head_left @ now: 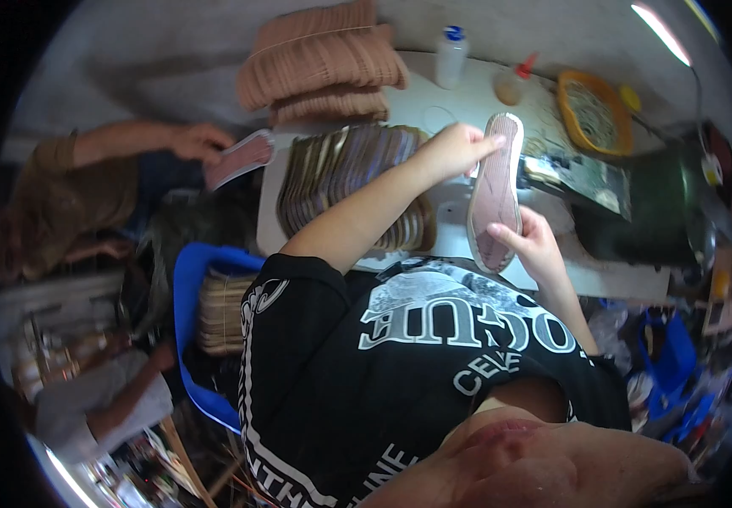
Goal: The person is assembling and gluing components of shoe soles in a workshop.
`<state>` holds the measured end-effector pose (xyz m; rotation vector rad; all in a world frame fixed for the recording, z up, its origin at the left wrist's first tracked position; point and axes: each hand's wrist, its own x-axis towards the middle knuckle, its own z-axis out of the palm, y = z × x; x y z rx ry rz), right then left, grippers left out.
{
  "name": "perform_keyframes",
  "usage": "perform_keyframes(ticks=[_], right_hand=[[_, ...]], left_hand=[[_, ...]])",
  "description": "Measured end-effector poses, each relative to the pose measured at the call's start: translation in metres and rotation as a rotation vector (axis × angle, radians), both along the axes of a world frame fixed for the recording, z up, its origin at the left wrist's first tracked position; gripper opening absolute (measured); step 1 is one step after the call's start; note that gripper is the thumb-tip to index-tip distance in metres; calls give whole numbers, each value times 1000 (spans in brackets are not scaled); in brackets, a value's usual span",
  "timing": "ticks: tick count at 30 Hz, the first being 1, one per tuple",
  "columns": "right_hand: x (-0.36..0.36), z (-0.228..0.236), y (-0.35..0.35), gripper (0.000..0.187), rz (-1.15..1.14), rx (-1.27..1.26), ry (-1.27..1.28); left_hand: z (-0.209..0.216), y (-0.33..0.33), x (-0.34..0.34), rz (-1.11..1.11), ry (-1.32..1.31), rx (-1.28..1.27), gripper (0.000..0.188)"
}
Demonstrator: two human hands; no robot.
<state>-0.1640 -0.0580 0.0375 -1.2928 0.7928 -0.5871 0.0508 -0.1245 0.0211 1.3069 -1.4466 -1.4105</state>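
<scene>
A long pink shoe insole [495, 182] with a pale stitched rim is held up over the white table, its length running away from me. My left hand [461, 154] pinches its far end, thumb on the upper face. Lower down, my right hand [528, 241] grips the near part by its right edge, thumb laid on top. To the left of my left forearm stands a tight row of many insoles [341, 173] on edge. Just right of the held insole is the metal plate of a dark green machine [649, 203], partly covered by a clear sheet.
Banded pink insoles [319, 63] are piled at the back. A blue-capped bottle [451, 61], a red-tipped bottle [511, 83] and an orange basket [596, 110] stand along the far side. At left, a person's hand [201, 142] holds another insole. A blue chair [187, 339] bears a bundle.
</scene>
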Motion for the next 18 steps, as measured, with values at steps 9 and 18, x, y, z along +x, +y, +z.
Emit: perform_keyframes(ticks=[9,18], right_hand=[[22,-69,-27,46,54,-250,504],[49,-45,-19,56,161,-923,568]], left_hand=[[-12,150,76,356,176,124,52],[31,202,189,905,-1236,-693,23]])
